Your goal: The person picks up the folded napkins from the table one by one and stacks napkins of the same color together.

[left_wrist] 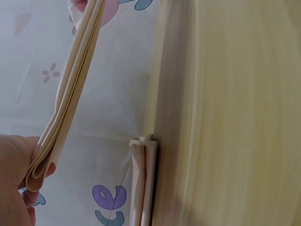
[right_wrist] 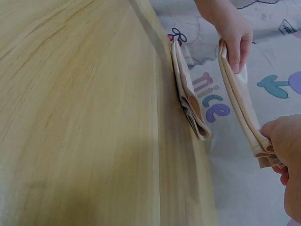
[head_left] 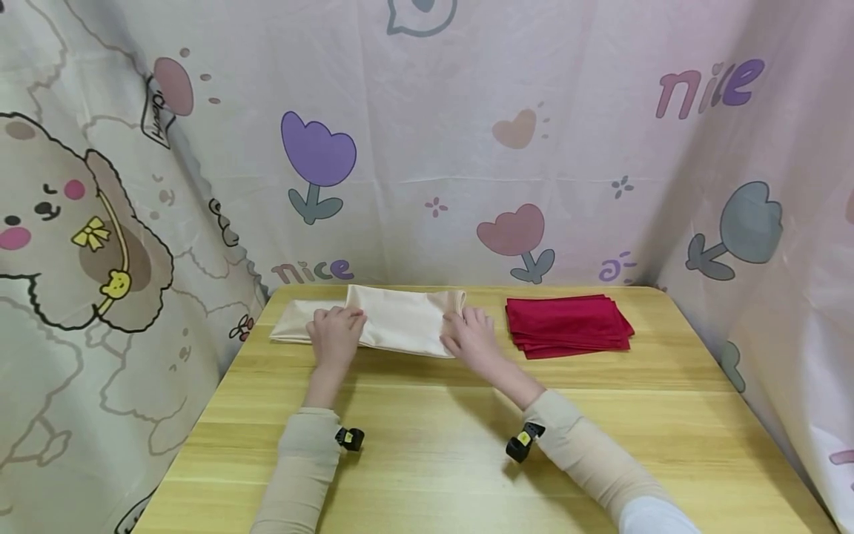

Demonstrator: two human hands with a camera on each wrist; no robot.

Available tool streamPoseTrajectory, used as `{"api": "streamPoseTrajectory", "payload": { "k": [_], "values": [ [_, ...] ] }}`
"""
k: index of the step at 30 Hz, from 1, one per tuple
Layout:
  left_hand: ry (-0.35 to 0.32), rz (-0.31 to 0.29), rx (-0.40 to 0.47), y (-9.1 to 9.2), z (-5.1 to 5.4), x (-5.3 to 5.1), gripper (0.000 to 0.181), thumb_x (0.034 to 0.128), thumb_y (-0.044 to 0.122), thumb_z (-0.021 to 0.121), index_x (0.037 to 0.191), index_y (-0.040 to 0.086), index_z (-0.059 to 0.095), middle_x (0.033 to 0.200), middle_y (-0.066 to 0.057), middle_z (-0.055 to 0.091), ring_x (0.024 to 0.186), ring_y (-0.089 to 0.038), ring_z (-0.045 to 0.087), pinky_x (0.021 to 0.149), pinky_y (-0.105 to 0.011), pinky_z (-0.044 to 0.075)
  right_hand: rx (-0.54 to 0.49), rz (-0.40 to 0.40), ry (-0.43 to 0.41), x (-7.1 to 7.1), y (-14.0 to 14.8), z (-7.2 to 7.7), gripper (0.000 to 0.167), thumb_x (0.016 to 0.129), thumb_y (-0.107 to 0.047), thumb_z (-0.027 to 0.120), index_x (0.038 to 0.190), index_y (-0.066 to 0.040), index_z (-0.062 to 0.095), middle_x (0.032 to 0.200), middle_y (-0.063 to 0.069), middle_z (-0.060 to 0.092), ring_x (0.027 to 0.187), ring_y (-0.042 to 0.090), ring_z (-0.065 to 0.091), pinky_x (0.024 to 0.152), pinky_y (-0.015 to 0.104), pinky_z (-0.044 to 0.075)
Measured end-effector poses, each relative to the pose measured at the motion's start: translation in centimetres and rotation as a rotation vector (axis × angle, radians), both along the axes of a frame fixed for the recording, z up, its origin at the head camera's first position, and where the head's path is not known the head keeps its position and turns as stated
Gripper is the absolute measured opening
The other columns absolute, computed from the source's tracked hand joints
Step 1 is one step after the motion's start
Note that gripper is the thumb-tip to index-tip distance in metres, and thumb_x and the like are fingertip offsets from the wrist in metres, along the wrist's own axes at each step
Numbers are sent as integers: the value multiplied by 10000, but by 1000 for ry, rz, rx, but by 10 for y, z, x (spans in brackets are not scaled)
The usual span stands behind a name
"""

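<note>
A folded cream cloth (head_left: 403,320) is held up off the table between both hands. My left hand (head_left: 336,335) pinches its left end, thumb on one face and fingers on the other. At the opposite end my right hand (head_left: 472,337) pinches the layered edge. The stacked folds of this cloth (right_wrist: 242,110) show edge-on in the right wrist view, apart from the tabletop. A second folded cream cloth (head_left: 293,320) lies on the table at the far left, partly hidden behind my left hand in the head view.
A stack of folded red cloths (head_left: 567,325) lies at the back right of the wooden table (head_left: 427,445). Behind the table's far edge hangs a printed curtain (head_left: 414,163), which also runs along both sides. A small black camera sits on each wrist.
</note>
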State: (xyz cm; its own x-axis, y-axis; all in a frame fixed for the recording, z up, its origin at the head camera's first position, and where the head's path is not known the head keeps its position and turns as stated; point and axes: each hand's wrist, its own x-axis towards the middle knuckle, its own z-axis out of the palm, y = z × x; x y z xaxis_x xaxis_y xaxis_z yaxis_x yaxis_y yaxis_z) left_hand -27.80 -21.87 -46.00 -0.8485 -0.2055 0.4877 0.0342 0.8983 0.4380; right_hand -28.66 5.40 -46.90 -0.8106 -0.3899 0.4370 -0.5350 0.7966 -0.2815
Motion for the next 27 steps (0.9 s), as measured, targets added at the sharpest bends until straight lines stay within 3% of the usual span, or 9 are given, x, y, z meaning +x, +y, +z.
{"api": "streamPoseTrajectory", "payload": {
  "k": [12, 27],
  "values": [
    [33, 51, 60, -16, 3, 0, 190, 864, 284, 730, 993, 146, 754, 1051, -127, 724, 990, -338, 499, 837, -492, 320, 29, 36, 30, -4, -20, -2, 416, 906, -335, 666, 1245, -102, 598, 990, 99, 510, 952, 277, 427, 739, 366, 285],
    [133, 104, 67, -38, -1, 5, 183, 845, 218, 755, 983, 98, 755, 1030, -161, 726, 1005, -378, 505, 818, -510, 321, 77, 64, -27, -7, -48, -3, 431, 944, -355, 614, 1295, -112, 555, 1044, 101, 513, 992, 271, 416, 746, 347, 272]
  ]
}}
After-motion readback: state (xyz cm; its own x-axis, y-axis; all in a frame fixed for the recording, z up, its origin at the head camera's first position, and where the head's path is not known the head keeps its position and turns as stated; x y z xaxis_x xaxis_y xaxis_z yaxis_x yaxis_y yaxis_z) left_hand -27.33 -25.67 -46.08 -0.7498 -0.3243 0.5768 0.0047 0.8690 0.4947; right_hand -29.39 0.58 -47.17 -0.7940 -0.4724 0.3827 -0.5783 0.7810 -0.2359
